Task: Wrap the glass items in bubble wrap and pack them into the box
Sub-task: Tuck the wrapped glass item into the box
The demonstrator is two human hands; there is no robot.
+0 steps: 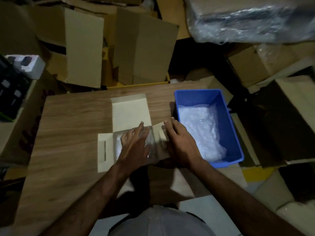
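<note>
A small white cardboard box (129, 109) lies open on the wooden table (71, 126), its lid folded back and a slotted side flap (104, 150) spread out to the left. Inside it sits a bubble-wrapped item (118, 144), mostly hidden. My left hand (134, 145) presses flat on that bundle with straight fingers. My right hand (180, 143) rests with straight fingers on the box's right flap (159, 132). A blue plastic bin (228, 132) right of the box holds loose bubble wrap (199, 128).
Brown cardboard boxes (144, 48) are stacked behind the table and more stand at the right (296, 106). A plastic-wrapped bundle (247, 19) lies at the top right. A small white product box (29, 65) sits at the far left.
</note>
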